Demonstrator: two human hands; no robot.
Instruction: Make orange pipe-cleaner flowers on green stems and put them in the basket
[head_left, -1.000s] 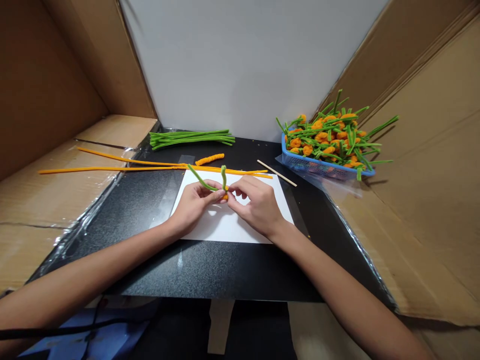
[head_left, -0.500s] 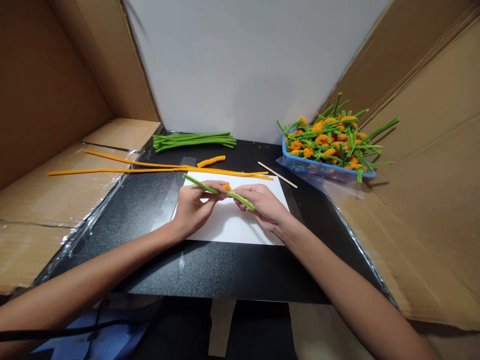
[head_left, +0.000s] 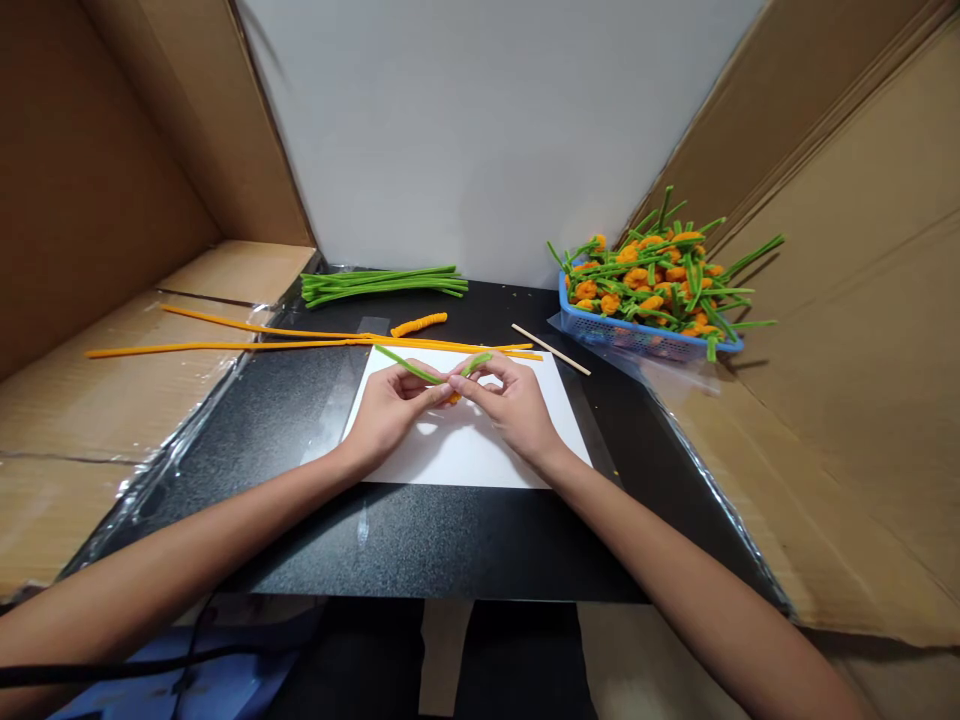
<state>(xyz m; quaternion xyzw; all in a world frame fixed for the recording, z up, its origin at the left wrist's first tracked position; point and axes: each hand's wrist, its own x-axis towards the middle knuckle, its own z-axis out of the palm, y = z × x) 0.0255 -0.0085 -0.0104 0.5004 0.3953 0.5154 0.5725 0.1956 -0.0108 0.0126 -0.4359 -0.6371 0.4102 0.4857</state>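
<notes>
- Left hand (head_left: pixel 386 412): pinching the green fuzzy stem (head_left: pixel 409 364) between thumb and fingers; one end sticks up and out to the left.
- Right hand (head_left: pixel 521 408): fingertips meeting the left's, gripping the other green end, which angles up to the right. Middle hidden by fingers; can't tell if it's one length or two.
- Small orange piece (head_left: pixel 454 398): at the joined fingertips, mostly covered; can't tell how it's attached.
- All of that sits above the white sheet (head_left: pixel 465 460), which lies on the black table (head_left: pixel 330 540).
- Long orange stems (head_left: pixel 225 347): lying across behind the hands, spread apart at left, over the sheet's far edge at right.
- Orange coil (head_left: pixel 419 325): just behind those stems.
- Green bundle (head_left: pixel 382 284): farther back, near the wall.
- Thin stick (head_left: pixel 551 349): diagonal, right of the coil.
- Blue basket (head_left: pixel 600 323): back right, heaped with orange-and-green pieces.
</notes>
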